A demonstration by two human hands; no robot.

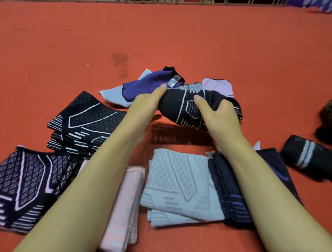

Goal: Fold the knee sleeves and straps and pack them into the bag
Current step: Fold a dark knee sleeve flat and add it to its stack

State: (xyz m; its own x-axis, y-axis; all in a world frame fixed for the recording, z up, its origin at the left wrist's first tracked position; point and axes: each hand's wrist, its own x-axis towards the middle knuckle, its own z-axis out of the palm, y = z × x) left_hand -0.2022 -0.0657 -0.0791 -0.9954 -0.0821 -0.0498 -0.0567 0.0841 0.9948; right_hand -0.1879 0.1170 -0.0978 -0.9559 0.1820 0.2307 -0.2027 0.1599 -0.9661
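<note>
Both hands lift a black knee sleeve [185, 108] off the orange mat [179, 36], ready to fold.

Head view: the left hand [147, 102] and right hand [215, 111] curl round the sleeve, thumbs on top, fingers beneath. The knit sags between them: soft, light, stretchy, best gripped at its ends. Beyond the fingertips lie unfolded sleeves [152, 84]; nearer the wrists sit folded grey sleeves [179, 183]. No bag is identifiable.

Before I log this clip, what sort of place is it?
Probably a packing or sorting spot on a floor or low platform, not a home table. A wide orange felt-like surface is strewn with folded knee sleeves, and a railing runs along its far edge. Both hands hold a black sleeve.
</note>
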